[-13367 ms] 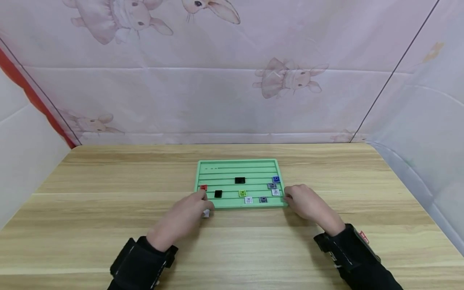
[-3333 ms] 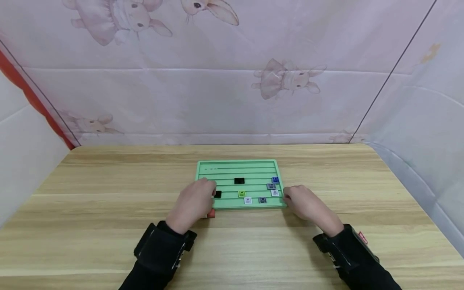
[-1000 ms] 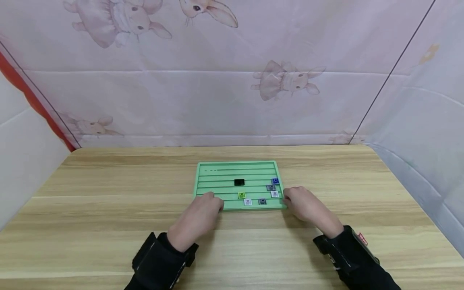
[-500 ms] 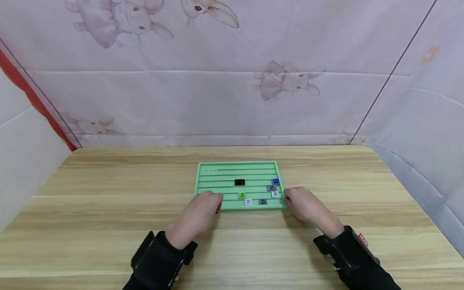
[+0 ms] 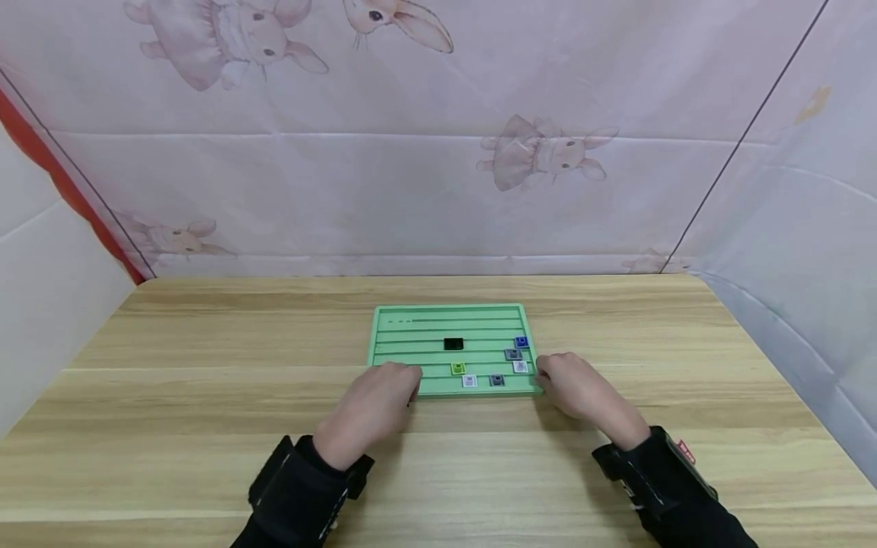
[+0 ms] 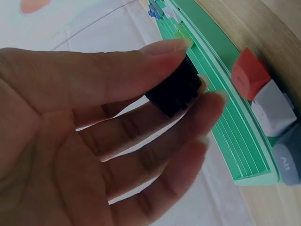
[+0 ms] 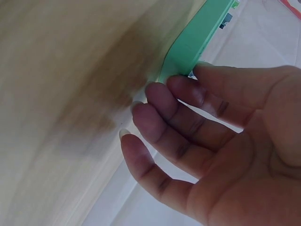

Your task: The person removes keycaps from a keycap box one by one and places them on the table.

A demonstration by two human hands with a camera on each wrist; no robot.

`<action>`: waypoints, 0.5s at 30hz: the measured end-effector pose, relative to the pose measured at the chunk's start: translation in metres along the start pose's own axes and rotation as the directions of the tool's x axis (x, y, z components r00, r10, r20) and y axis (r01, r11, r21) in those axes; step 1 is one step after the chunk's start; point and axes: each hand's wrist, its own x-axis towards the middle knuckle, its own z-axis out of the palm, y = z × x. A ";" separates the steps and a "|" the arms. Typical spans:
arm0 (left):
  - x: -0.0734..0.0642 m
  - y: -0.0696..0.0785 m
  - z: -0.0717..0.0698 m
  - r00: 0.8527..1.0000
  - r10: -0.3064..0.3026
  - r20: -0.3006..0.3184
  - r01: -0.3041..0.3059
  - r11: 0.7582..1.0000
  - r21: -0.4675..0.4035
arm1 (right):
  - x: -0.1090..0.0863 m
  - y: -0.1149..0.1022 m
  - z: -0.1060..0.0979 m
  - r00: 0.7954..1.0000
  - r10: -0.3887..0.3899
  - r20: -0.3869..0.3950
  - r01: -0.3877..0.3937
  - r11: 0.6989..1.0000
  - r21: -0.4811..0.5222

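A green grooved tray (image 5: 393,313) lies flat on the wooden table. On it sit a black keycap (image 5: 453,344), a blue one (image 5: 521,342), a yellow-green one (image 5: 457,368) and several grey and white ones. My left hand (image 5: 408,383) is at the tray's near left corner. In the left wrist view it pinches another black keycap (image 6: 173,89) between thumb and fingers, just above the tray (image 6: 211,52). My right hand (image 5: 548,377) rests at the near right corner, with loosely bent fingers (image 7: 160,94) touching the tray's edge (image 7: 193,42).
Beside the tray's near left edge lie a red keycap (image 6: 249,77), a white one (image 6: 273,110) and a grey one (image 6: 288,160); my left hand hides them in the head view. Fabric walls close in the table (image 5: 205,380) at the back and on both sides.
Over the last second both hands have hardly moved. Earlier, a red and a black keycap left the tray's left side; the black one is now in my left fingers.
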 end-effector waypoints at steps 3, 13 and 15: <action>0.000 0.000 0.000 1.000 0.017 -0.023 -0.017 1.000 -0.002 | 0.000 0.000 0.000 1.000 0.002 0.002 -0.002 1.000 0.002; 0.000 0.000 0.000 0.999 0.040 -0.028 -0.041 0.998 -0.039 | 0.000 -0.001 -0.001 1.000 0.007 0.009 -0.007 1.000 0.013; 0.000 0.001 -0.001 0.999 0.033 -0.018 -0.033 0.999 -0.039 | 0.000 -0.001 -0.001 1.000 0.010 0.010 -0.010 1.000 0.013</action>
